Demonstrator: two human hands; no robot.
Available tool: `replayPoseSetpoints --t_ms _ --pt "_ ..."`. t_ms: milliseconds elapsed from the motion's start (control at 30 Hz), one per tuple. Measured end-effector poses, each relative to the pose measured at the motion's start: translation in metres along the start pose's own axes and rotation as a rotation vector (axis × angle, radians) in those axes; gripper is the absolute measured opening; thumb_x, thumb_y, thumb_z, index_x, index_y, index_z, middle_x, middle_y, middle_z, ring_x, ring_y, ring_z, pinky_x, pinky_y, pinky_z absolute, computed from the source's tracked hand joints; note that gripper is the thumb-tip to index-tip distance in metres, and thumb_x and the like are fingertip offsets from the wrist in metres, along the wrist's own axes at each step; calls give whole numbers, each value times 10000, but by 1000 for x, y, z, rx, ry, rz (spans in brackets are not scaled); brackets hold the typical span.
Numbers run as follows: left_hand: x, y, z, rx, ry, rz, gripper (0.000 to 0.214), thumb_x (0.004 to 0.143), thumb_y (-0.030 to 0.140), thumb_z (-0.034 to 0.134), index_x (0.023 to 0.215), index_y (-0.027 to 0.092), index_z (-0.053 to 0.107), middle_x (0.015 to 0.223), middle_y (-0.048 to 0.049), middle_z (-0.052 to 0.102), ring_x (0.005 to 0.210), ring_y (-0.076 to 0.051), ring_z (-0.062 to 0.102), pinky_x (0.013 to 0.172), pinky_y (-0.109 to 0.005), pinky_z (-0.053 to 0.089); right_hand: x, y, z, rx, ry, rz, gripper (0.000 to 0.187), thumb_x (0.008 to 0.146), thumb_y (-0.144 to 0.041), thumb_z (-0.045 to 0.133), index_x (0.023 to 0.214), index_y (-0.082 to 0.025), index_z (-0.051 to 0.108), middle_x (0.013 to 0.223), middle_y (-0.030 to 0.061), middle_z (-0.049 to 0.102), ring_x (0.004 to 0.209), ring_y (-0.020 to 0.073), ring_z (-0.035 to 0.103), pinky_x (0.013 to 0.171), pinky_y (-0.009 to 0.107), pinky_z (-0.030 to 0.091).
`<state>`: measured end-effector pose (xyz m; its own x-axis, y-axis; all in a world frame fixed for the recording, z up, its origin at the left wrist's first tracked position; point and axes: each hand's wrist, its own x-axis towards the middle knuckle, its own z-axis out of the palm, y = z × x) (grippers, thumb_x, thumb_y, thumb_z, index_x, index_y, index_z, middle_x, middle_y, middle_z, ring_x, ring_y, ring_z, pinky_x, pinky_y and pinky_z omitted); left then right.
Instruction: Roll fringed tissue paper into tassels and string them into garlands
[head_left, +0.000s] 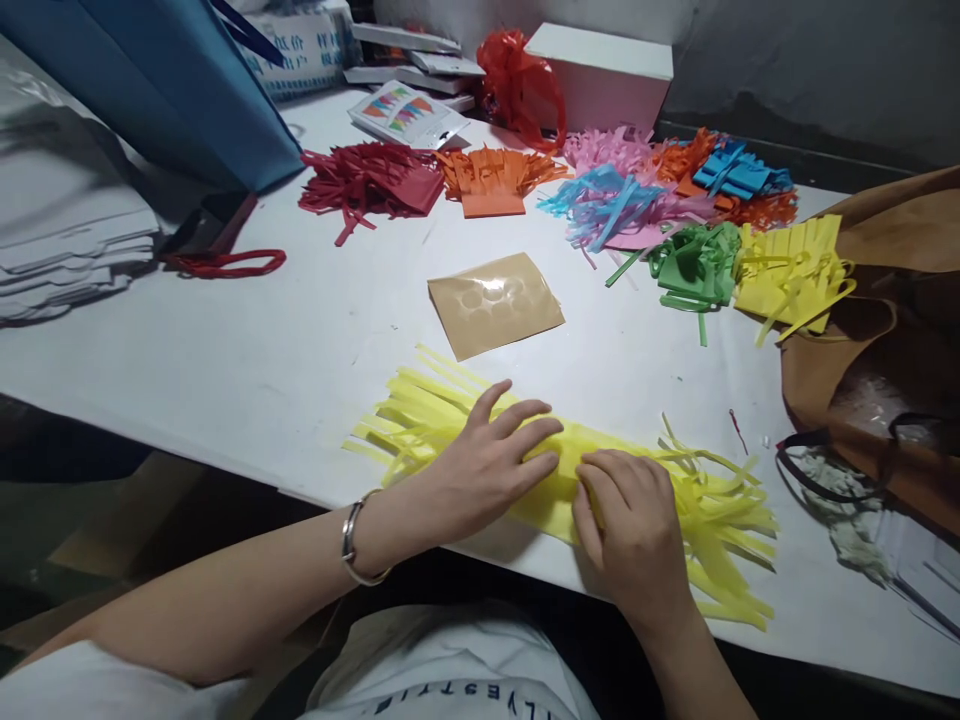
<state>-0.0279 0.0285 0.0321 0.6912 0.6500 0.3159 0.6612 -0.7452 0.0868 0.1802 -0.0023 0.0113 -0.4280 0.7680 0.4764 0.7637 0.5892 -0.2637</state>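
Observation:
A yellow fringed sheet of tissue paper point(551, 510) lies spread along the table's near edge, its cut strips fanning out at both ends. Across its left half rests my left hand point(499, 455), fingers apart and stretched out over the paper. My right hand point(630, 515) is on the uncut middle, its fingers curled with the tips against the paper; whether they pinch anything is hidden. Just beyond the paper is a tan sheet with clear round glue dots point(495, 305).
Fringed paper bundles in dark red point(375, 185), orange point(495, 180), green point(697, 265) and yellow point(791, 275) lie at the back. A blue bag point(165, 90) stands left, near stacked white packets point(67, 210). A brown bag point(885, 340) occupies the right side.

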Motion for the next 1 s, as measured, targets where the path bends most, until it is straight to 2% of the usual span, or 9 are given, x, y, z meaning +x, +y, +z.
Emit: replayPoseSetpoints --t_ms 133,200,300,400,600,733,800,867,1000 --pt "-8 -2 8 -83 -22 42 210 987 91 467 958 204 642 922 -31 689 970 -209 566 1059 -471 313 -4 0 -1 -66 -94 -102 221 947 -60 474 1068 -131 645 1044 115 705 1013 254 612 980 441 398" --pt "-13 -3 9 -131 -58 34 208 993 103 470 970 205 650 872 -24 690 918 -198 567 996 -435 332 -9 4 -3 -60 -111 -118 251 956 -36 433 1042 -132 648 973 100 704 945 238 608 951 420 404" --pt "-20 -4 7 -173 -89 -19 213 1005 132 459 999 208 658 891 -27 705 926 -195 568 994 -428 306 -16 6 -9 -18 -137 -97 227 988 -90 448 1109 -128 636 1032 106 695 988 239 599 976 423 388" --pt "-20 -4 4 -155 -103 -114 237 1018 194 455 912 192 667 860 -37 697 898 -204 563 1007 -454 290 -18 1 -11 -2 -136 -3 184 1006 -168 483 1105 -156 638 1042 90 681 1000 236 592 999 448 355" --pt "-5 -10 5 -98 -194 -276 289 982 160 465 738 168 620 700 -31 656 770 -205 541 902 -458 330 -12 -6 0 -192 -89 248 221 988 -207 506 775 -192 565 804 50 613 817 230 550 880 448 364" --pt "4 -13 10 -83 -224 -307 304 949 206 514 653 162 570 648 -28 650 715 -190 539 839 -423 347 -11 -4 0 -347 -72 319 136 969 -252 544 853 -193 584 830 61 633 832 257 564 859 461 366" --pt "8 -13 13 -76 -218 -315 274 910 196 549 638 161 560 634 -23 654 699 -181 542 830 -411 353 -9 -5 -2 -377 40 286 48 958 -214 572 950 -181 606 929 81 661 890 257 587 905 469 373" --pt "10 -14 15 -70 -217 -321 246 880 172 559 634 160 560 631 -23 661 699 -180 551 823 -404 361 -9 -9 -3 -310 97 186 71 943 -164 598 1011 -174 615 986 89 668 944 248 599 951 460 384" --pt "8 -14 14 -66 -216 -328 215 877 157 555 664 163 581 649 -25 669 715 -190 571 829 -422 387 -9 -12 3 -134 -69 19 150 938 -89 567 1057 -159 627 939 66 681 916 216 607 968 429 388"
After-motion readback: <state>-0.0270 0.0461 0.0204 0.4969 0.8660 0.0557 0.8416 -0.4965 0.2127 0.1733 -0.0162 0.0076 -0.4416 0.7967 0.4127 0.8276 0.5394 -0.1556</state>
